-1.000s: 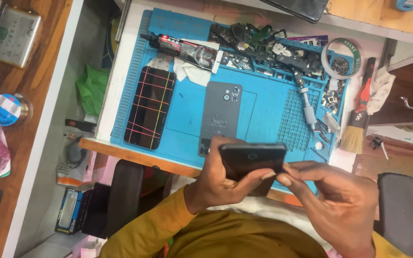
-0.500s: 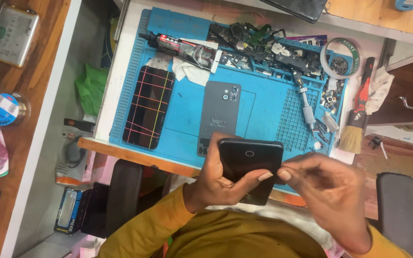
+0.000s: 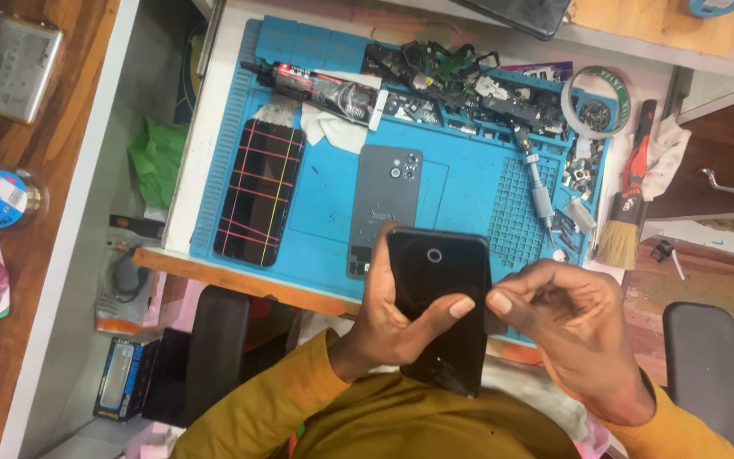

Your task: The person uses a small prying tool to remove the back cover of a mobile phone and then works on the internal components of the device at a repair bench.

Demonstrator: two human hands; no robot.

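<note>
Right now your left hand has its grip closed on the glossy black slab-shaped phone, thumb laid across its lower face, fingers wrapped behind the left edge. The phone is held upright over the near edge of the table, above your lap, its small round ring toward the top. Your right hand sits just beside the phone's right edge, fingers curled in and thumb tip pressed to the forefinger in a pinch; I cannot tell whether anything tiny sits between them. It looks like the handling step on this phone, and the next touch would want a steady left hold and a fine fingertip approach. Behind, on the blue silicone work mat, lie a grey phone back cover and a dark screen with coloured lines.
</note>
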